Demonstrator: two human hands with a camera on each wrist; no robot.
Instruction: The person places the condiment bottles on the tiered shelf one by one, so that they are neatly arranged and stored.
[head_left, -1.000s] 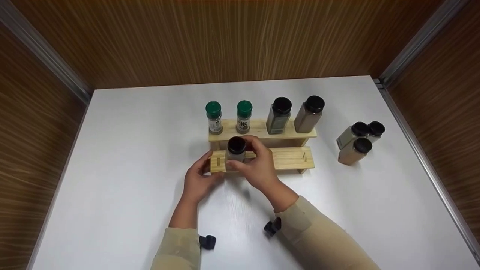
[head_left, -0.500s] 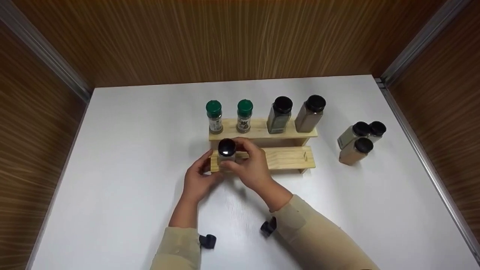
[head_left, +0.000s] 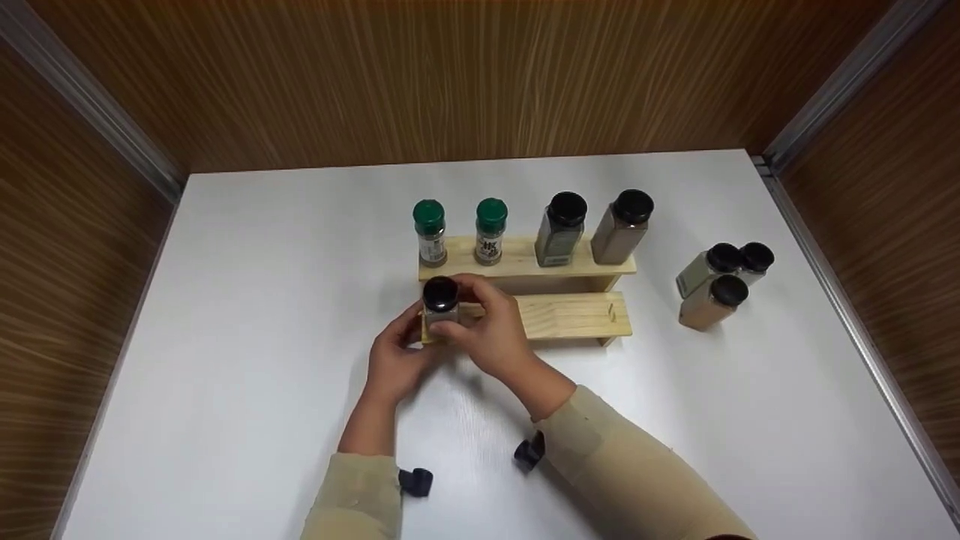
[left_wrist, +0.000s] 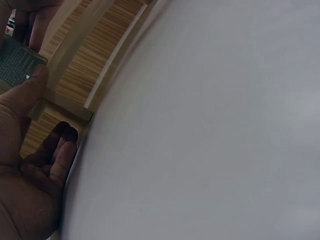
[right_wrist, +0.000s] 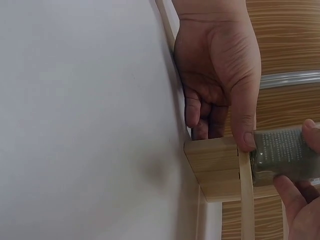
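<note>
A spice jar [head_left: 441,295] with a black lid stands upright at the left end of the lower tier of a two-tier wooden spice rack [head_left: 574,316]. My right hand [head_left: 491,334] pinches it between thumb and fingers from the right. In the right wrist view the jar [right_wrist: 285,154] shows a greenish label, its base at the shelf board. My left hand [head_left: 396,364] grips the left end of that lower tier, the thumb at the board's front edge beside the jar and the other fingers behind. In the left wrist view, the jar [left_wrist: 20,62] is partly cut off.
On the upper tier stand two green-capped spice jars [head_left: 430,232] and two taller black-lidded jars [head_left: 561,231]. Three more black-lidded jars [head_left: 709,304] cluster on the white table [head_left: 247,337] to the right. Wood-grain panels [head_left: 465,82] enclose the back and sides.
My right hand has moved the jar left along the lower tier to its left end. The left hand has stayed at the rack's end.
</note>
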